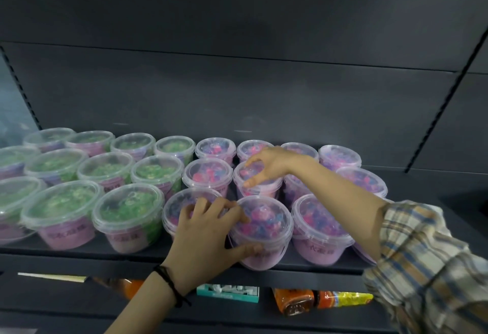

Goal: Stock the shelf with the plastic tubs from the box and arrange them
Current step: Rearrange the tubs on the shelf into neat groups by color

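Note:
Clear-lidded plastic tubs stand in three rows on a dark shelf [79, 250]. Those on the left hold green beads [126, 212]; those on the right hold pink and blue beads. My left hand [208, 233] grips a front-row pink tub [264, 230], fingers curled over its lid and thumb against its side near the shelf's front edge. My right hand [266, 164] reaches across and holds the lid rim of the middle-row pink tub [260, 183] behind it, thumb at the front, fingers over the top. The box is out of view.
The dark back panel [237, 91] rises behind the tubs. Bare shelf lies right of the last tubs [422, 183]. Below the shelf edge sit packaged goods: an orange packet [293, 300], a yellow packet [346, 298] and a teal box [227, 292].

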The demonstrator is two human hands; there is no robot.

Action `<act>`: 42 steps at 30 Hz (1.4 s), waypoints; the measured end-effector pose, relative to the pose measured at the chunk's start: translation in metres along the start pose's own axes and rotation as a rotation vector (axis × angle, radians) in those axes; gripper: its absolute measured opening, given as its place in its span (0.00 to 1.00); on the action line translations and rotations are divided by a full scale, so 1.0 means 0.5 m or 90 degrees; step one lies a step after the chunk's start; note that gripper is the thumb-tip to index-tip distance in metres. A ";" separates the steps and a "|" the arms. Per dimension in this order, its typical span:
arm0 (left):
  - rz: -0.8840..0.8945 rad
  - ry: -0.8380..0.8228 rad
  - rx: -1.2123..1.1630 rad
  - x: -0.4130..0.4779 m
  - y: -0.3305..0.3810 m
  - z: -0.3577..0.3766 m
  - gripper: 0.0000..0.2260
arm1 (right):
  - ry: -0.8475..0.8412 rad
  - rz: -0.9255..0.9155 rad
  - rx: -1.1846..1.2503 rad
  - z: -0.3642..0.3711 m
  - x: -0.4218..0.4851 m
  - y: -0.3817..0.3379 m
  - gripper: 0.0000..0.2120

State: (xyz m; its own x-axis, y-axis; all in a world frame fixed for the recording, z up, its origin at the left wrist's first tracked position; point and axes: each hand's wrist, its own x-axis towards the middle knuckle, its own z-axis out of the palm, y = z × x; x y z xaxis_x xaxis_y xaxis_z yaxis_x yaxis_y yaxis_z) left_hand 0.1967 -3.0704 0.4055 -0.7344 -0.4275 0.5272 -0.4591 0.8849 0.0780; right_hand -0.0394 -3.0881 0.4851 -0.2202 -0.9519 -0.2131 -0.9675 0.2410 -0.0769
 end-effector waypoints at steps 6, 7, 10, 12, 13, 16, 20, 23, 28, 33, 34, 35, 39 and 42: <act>0.002 -0.004 0.010 0.000 0.001 0.001 0.23 | 0.037 0.146 -0.052 0.022 -0.006 -0.026 0.46; -0.003 -0.004 0.009 0.001 0.003 0.001 0.23 | 0.045 0.167 -0.051 0.025 -0.004 -0.030 0.48; -0.014 -0.011 0.011 0.011 0.006 0.001 0.24 | 0.035 0.217 -0.014 0.026 0.009 -0.042 0.54; -0.023 -0.037 0.015 0.017 0.007 -0.001 0.25 | 0.012 0.231 -0.007 0.022 0.013 -0.043 0.55; -0.027 -0.055 0.010 0.019 0.007 -0.003 0.26 | 0.000 0.227 0.001 0.017 0.011 -0.041 0.55; -0.029 -0.101 -0.007 0.021 0.007 -0.008 0.28 | -0.054 0.185 0.065 -0.004 -0.009 -0.020 0.52; -0.011 -0.123 -0.033 0.022 0.000 -0.012 0.25 | -0.091 0.117 0.114 -0.009 -0.013 0.033 0.49; -0.002 -0.143 -0.042 0.024 -0.003 -0.016 0.25 | -0.071 0.102 0.118 0.005 -0.017 0.036 0.49; -0.012 -0.245 -0.040 0.054 -0.005 -0.034 0.32 | -0.029 0.060 0.101 0.006 -0.029 0.055 0.41; 0.003 -0.341 -0.068 0.110 0.001 -0.007 0.44 | -0.065 0.099 0.203 -0.037 -0.088 0.152 0.33; 0.006 -0.369 -0.077 0.117 0.004 -0.002 0.45 | -0.096 0.123 0.195 -0.039 -0.095 0.175 0.37; 0.011 -0.388 -0.079 0.122 0.007 0.001 0.45 | -0.128 0.152 0.164 -0.038 -0.103 0.190 0.41; 0.024 -0.404 -0.058 0.122 0.014 0.005 0.47 | -0.127 0.197 0.096 -0.005 -0.100 0.193 0.49; 0.026 -0.396 -0.060 0.120 0.013 0.006 0.48 | -0.073 0.199 0.043 0.001 -0.088 0.177 0.41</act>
State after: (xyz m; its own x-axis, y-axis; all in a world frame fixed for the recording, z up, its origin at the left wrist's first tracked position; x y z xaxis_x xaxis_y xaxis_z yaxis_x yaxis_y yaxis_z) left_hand 0.1481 -3.0907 0.4352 -0.9168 -0.3952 -0.0569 -0.3991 0.9033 0.1575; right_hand -0.1150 -3.0249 0.4870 -0.4860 -0.8034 -0.3442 -0.8440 0.5336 -0.0539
